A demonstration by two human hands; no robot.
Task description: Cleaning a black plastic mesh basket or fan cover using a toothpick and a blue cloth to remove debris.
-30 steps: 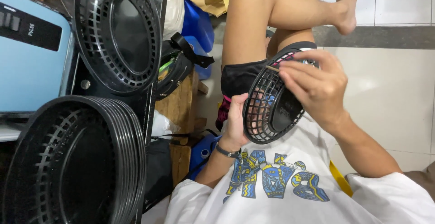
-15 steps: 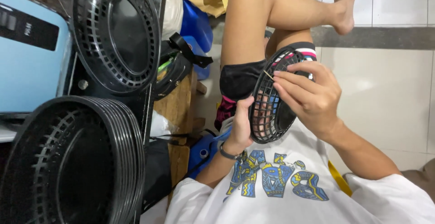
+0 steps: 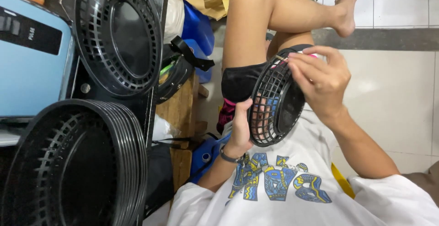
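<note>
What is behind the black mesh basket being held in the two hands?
Through the basket mesh show left hand fingers and bits of blue and pink cloth. Black shorts lie beyond its rim. The right hand covers the top edge, hiding what lies there.

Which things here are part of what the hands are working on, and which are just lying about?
In hand: black mesh basket, held by left hand and right hand.
Lying about: basket stack, single basket, blue box, black bag.
</note>
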